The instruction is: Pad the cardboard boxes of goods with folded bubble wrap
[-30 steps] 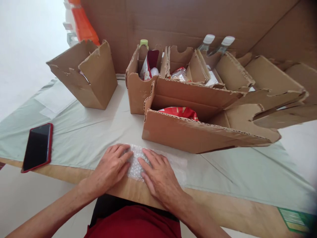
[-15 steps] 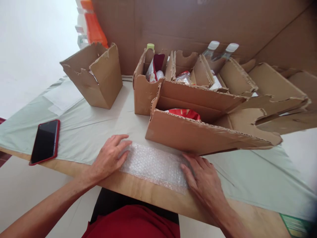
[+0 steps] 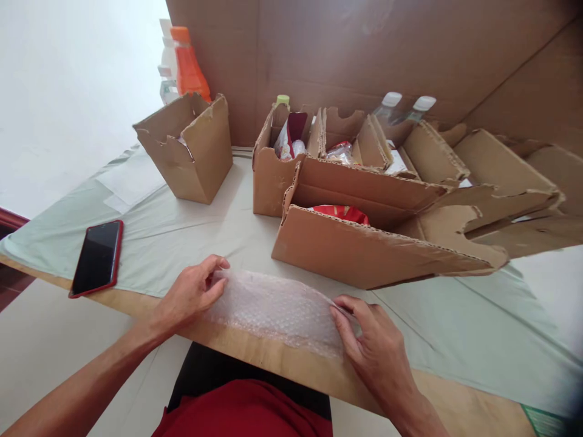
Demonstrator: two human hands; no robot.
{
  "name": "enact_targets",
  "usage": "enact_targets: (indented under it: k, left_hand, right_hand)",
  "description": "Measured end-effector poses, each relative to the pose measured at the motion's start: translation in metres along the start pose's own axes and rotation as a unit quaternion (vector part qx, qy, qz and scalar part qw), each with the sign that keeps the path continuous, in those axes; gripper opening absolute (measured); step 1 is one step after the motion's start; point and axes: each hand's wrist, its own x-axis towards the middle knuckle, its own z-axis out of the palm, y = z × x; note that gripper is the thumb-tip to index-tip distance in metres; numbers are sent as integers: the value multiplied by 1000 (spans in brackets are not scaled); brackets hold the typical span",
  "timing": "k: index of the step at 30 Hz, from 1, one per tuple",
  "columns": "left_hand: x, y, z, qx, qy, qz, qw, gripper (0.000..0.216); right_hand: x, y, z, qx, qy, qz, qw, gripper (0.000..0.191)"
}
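A strip of clear bubble wrap (image 3: 277, 309) lies along the front edge of the table, its far edge lifted a little on the right. My left hand (image 3: 194, 291) has the strip's left end between thumb and curled fingers. At the other end, my right hand (image 3: 371, 337) pinches the far right corner between thumb and forefinger. Just beyond the strip stands a long cardboard box (image 3: 378, 249) with a red packet (image 3: 341, 213) inside, partly hidden by the front wall.
A phone in a red case (image 3: 96, 258) lies at the left. Behind it stand a cardboard box (image 3: 200, 164) and an orange bottle (image 3: 189, 70). More cardboard bins (image 3: 273, 188) holding packets line the back right, with white-capped bottles (image 3: 421, 106) behind. A tall cardboard panel (image 3: 328, 54) closes off the back.
Both hands have closed on the ends of the bubble wrap, and its far right edge has risen off the table. The view has shifted slightly.
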Motion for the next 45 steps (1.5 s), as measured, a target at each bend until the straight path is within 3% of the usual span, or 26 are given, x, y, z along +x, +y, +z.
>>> enact_targets:
  k: [3, 6, 10, 14, 16, 18, 20, 22, 24, 26, 28, 30, 32, 38, 40, 43, 45]
  left_hand:
    - [-31, -2, -10, -91, 12, -57, 994, 47]
    - [-66, -6, -11, -177, 23, -104, 978, 59]
    - [-102, -8, -2, -271, 50, -173, 945, 55]
    - [-105, -4, 7, -346, 66, -265, 898, 53]
    - [-98, -3, 8, -388, 48, -290, 874, 56]
    - [-91, -4, 7, -432, 30, -288, 854, 58]
    - [-87, -7, 7, -481, 9, -277, 832, 60]
    - [-85, -10, 6, -521, -18, -274, 808, 61]
    - [-85, -11, 4, -531, -43, -277, 800, 62]
    - [-85, -12, 0, -491, -34, -267, 828, 60]
    - [-85, -11, -6, -399, 24, -228, 888, 57]
    - [-85, -10, -9, -291, 89, -166, 938, 55]
    - [-83, -11, -8, -227, 100, -115, 962, 58]
    - [-66, -18, 10, -168, 65, -99, 979, 47]
    - [-60, -18, 12, -154, 54, -114, 980, 47]
    - [-54, -17, 11, -130, 27, -136, 982, 49]
    - [-51, -16, 10, -119, 16, -141, 983, 49]
  right_hand:
    - [26, -28, -11, 15, 21, -73, 997, 25]
    - [65, -61, -6, 41, 17, -155, 987, 30]
    - [127, -98, 34, 17, 17, -243, 970, 27]
    - [159, -112, 65, 47, -3, -244, 969, 36]
    - [148, -108, 59, 124, -60, -220, 966, 44]
    - [122, -100, 43, 192, -167, -202, 946, 50]
    - [90, -93, 30, 208, -284, -183, 918, 70]
    - [60, -94, 30, 220, -319, -170, 906, 84]
    - [39, -100, 44, 243, -287, -152, 914, 74]
    - [30, -108, 65, 277, -228, -113, 927, 54]
    - [31, -112, 81, 312, -190, -55, 929, 40]
    - [37, -113, 89, 336, -184, -5, 924, 32]
    - [43, -111, 90, 350, -190, 23, 917, 29]
    - [42, -110, 91, 351, -193, 69, 914, 33]
    - [37, -108, 86, 319, -137, 56, 936, 37]
    - [26, -107, 68, 228, -5, -2, 974, 40]
    - [21, -109, 56, 196, 0, -66, 978, 38]
